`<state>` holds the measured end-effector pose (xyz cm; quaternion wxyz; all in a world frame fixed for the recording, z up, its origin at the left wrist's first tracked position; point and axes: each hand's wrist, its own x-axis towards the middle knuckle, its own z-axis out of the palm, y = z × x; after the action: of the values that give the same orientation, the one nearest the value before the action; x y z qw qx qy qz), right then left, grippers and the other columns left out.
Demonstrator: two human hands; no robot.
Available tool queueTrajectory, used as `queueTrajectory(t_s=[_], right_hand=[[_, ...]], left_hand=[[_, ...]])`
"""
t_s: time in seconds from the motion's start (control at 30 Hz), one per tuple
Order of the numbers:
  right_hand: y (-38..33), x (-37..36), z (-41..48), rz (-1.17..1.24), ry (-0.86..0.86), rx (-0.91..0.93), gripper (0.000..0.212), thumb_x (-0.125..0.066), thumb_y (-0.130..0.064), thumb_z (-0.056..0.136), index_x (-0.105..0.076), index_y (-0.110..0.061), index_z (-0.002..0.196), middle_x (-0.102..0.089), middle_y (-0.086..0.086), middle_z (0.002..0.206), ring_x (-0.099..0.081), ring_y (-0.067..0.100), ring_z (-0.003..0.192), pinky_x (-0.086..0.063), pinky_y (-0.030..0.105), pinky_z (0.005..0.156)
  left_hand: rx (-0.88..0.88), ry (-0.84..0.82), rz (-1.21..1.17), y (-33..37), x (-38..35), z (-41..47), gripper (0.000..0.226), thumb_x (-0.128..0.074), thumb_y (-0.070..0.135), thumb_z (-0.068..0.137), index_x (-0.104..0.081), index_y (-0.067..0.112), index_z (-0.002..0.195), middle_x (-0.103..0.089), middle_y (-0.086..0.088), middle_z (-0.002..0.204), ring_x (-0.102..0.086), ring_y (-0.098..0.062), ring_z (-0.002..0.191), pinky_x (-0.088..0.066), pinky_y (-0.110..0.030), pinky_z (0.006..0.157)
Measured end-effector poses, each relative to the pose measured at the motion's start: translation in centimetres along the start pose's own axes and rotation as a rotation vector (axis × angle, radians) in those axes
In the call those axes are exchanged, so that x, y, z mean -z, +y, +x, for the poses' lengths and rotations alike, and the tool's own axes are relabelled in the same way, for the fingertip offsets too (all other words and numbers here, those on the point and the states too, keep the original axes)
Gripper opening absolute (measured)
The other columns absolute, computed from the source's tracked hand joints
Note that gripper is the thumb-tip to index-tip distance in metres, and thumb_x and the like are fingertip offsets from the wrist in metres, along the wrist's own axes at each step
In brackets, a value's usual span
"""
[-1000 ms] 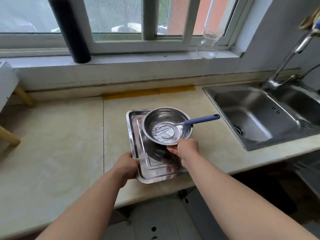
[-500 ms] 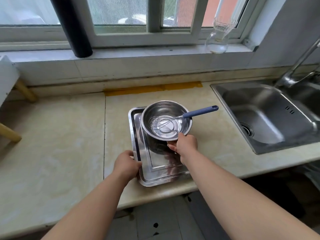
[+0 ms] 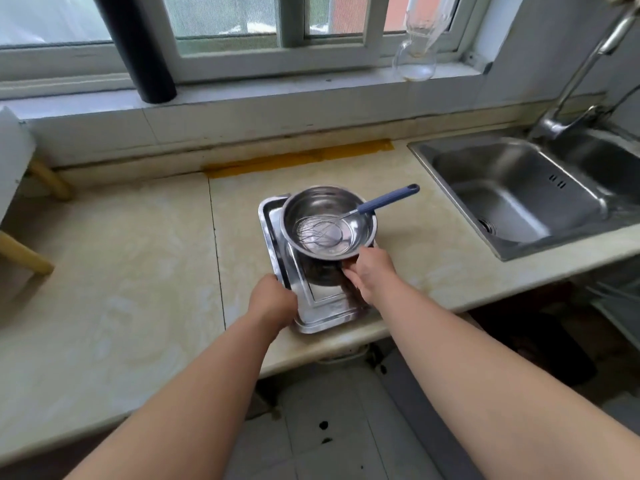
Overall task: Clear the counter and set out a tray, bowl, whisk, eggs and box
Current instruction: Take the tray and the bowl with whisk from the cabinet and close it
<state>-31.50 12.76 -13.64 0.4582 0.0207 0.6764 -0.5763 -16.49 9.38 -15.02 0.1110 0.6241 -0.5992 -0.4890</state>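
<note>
A steel tray point(image 3: 322, 311) lies on the beige counter near its front edge. My left hand point(image 3: 273, 301) grips the tray's left rim. My right hand point(image 3: 372, 275) holds the near rim of a steel bowl point(image 3: 329, 223), which hangs a little above the far half of the tray. A whisk point(image 3: 360, 214) with a blue handle rests inside the bowl, its handle sticking out to the right. No eggs or box are in view.
A steel sink point(image 3: 519, 199) with a tap point(image 3: 581, 74) is set into the counter at the right. A glass flask point(image 3: 415, 60) and a black pipe point(image 3: 138, 50) stand on the windowsill. A white stand with wooden legs point(image 3: 20, 202) sits at the far left.
The bowl with the whisk has risen slightly off the tray in my right hand. My left hand stays on the tray's left rim. The camera has moved a little closer.
</note>
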Motion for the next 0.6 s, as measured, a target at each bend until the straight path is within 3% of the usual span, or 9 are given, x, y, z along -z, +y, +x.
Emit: queueTrajectory(t_s=[0.07, 0.27, 0.43, 0.53, 0.6], right_hand=[[0.4, 0.9, -1.1, -0.077, -0.006, 0.018, 0.038, -0.032, -0.005, 0.100, -0.043, 0.003, 0.135, -0.049, 0.022, 0.139, -0.049, 0.036, 0.128, -0.041, 0.042, 0.108], [0.7, 4.6, -4.9, -0.232, 0.079, 0.083, 0.039, -0.037, -0.010, 0.099, -0.046, 0.010, 0.131, -0.051, 0.029, 0.135, -0.052, 0.041, 0.124, -0.044, 0.049, 0.104], [0.8, 9.8, -7.5, -0.176, 0.159, 0.102, 0.039, -0.041, -0.011, 0.097, -0.047, 0.008, 0.131, -0.052, 0.027, 0.135, -0.054, 0.039, 0.123, -0.048, 0.045, 0.101], [1.2, 14.3, -9.2, -0.155, 0.218, 0.092, 0.040, -0.043, -0.011, 0.096, -0.046, 0.007, 0.131, -0.051, 0.027, 0.135, -0.053, 0.040, 0.124, -0.047, 0.044, 0.099], [2.0, 17.4, -9.8, -0.120, 0.266, 0.062, 0.039, -0.044, -0.012, 0.096, -0.046, 0.010, 0.128, -0.056, 0.030, 0.126, -0.054, 0.041, 0.122, -0.042, 0.047, 0.106]], left_hand=[[-0.019, 0.006, -0.021, 0.2, 0.1, -1.0, 0.033, -0.046, -0.002, 0.086, -0.055, 0.000, 0.118, -0.062, -0.018, 0.114, -0.051, -0.026, 0.078, -0.039, -0.025, 0.057], [-0.105, -0.008, -0.077, 0.9, -0.2, -4.2, 0.044, -0.051, 0.007, 0.091, -0.048, 0.004, 0.134, -0.056, -0.014, 0.131, -0.058, -0.031, 0.106, -0.048, -0.034, 0.086], [-0.180, -0.095, -0.180, 1.7, -2.2, -7.1, 0.034, -0.052, 0.011, 0.091, -0.060, 0.007, 0.123, -0.066, -0.009, 0.106, -0.062, -0.024, 0.087, -0.047, -0.028, 0.067], [-0.170, -0.184, -0.220, 1.8, -5.1, -9.3, 0.030, -0.054, 0.011, 0.089, -0.063, 0.009, 0.117, -0.068, -0.007, 0.102, -0.066, -0.023, 0.086, -0.052, -0.033, 0.075], [-0.170, -0.244, -0.254, 1.7, -7.2, -10.8, 0.026, -0.053, 0.008, 0.090, -0.063, 0.008, 0.114, -0.067, -0.008, 0.097, -0.063, -0.018, 0.075, -0.049, -0.031, 0.072]])
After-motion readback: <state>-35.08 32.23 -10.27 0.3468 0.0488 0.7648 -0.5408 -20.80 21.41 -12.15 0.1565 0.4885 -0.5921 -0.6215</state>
